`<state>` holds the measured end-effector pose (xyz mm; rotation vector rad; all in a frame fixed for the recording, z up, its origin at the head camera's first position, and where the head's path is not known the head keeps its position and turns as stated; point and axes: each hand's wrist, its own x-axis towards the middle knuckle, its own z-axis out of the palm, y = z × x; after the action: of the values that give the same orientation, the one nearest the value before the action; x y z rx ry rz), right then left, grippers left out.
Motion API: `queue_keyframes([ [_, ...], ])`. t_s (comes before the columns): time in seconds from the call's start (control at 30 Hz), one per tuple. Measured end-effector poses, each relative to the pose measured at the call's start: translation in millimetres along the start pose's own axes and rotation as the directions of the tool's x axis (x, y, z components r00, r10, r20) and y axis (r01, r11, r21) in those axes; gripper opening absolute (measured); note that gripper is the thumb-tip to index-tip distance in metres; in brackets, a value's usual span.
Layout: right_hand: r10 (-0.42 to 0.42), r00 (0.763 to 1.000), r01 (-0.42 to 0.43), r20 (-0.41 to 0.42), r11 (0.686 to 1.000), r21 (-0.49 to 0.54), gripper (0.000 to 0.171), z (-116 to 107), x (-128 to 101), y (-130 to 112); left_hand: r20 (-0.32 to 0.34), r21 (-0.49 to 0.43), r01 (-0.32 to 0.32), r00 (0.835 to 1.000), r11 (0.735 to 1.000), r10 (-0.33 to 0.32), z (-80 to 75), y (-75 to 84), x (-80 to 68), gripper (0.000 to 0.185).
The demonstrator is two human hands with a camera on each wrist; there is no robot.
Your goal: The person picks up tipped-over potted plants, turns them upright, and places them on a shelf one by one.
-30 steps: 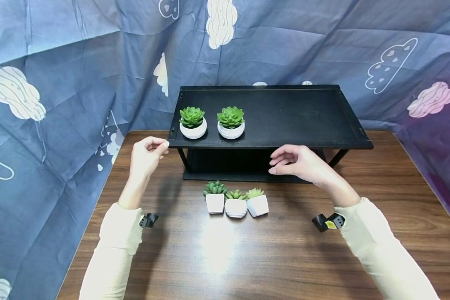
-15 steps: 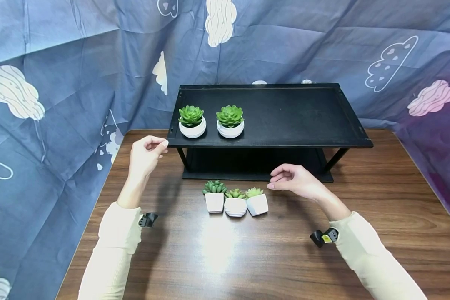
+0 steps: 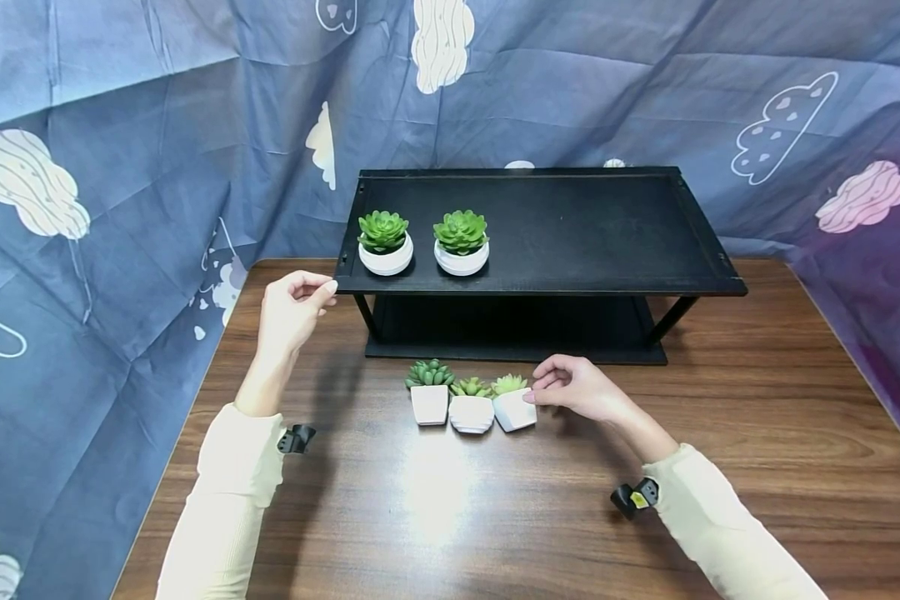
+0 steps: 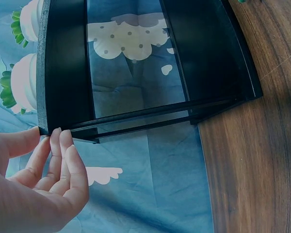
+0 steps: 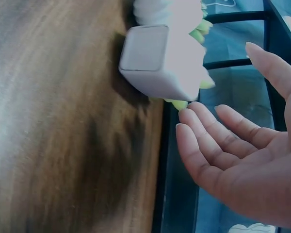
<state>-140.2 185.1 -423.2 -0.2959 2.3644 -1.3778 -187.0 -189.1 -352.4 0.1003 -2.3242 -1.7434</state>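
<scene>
Far left: blue cloud-print cloth (image 3: 120,208) hanging behind and beside the wooden table (image 3: 757,467). Next, left hand (image 3: 288,312) raised off the table at the front-left corner of the black shelf (image 3: 570,225), fingers loosely curled with thumb and fingertips (image 4: 56,145) at that corner's edge, nothing held between them. On the shelf's top near its left end, two round white pots: left shelf succulent (image 3: 385,242) and right shelf succulent (image 3: 461,242), side by side, upright, a little apart.

Down on the table in front of the shelf, a tight row of three small white pots, each touching its neighbour: left table pot (image 3: 430,396), middle table pot (image 3: 471,405), and angular right pot (image 3: 513,402) with pale green leaves. Just right of that, right hand (image 3: 577,390), fingers relaxed and slightly spread, fingertips (image 5: 189,116) at the angular right pot's leaves and upper edge, not closed around it; palm empty. Cream sleeves (image 3: 720,533) on both forearms.
</scene>
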Motion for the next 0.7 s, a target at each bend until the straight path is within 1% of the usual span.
queue_keyframes([
  [0.2, 0.022, 0.999, -0.023, -0.028, 0.999, -0.027, 0.041, 7.9, 2.5, 6.7, -0.001, 0.001, -0.007, 1.0, 1.0, 0.007, 0.0, -1.4, 0.7, 0.018],
  [0.43, 0.056, 0.997, -0.057, -0.061, 0.998, -0.016, 0.04, 15.0, 3.4, 10.4, 0.001, -0.019, -0.016, 1.0, 1.0, 0.016, 0.4, -1.3, 0.6, 0.018],
  [0.57, 0.063, 0.995, -0.067, -0.078, 0.996, -0.051, 0.04, 19.0, 3.5, 9.9, -0.003, -0.022, -0.012, 1.0, 1.0, 0.012, 0.6, -1.2, 0.5, 0.017],
  [0.7, 0.08, 0.992, -0.09, -0.1, 0.99, -0.108, 0.04, 23.4, 3.8, 8.6, -0.003, -0.02, -0.009, 1.0, 1.0, 0.009, 0.8, -1.4, 0.5, 0.017],
])
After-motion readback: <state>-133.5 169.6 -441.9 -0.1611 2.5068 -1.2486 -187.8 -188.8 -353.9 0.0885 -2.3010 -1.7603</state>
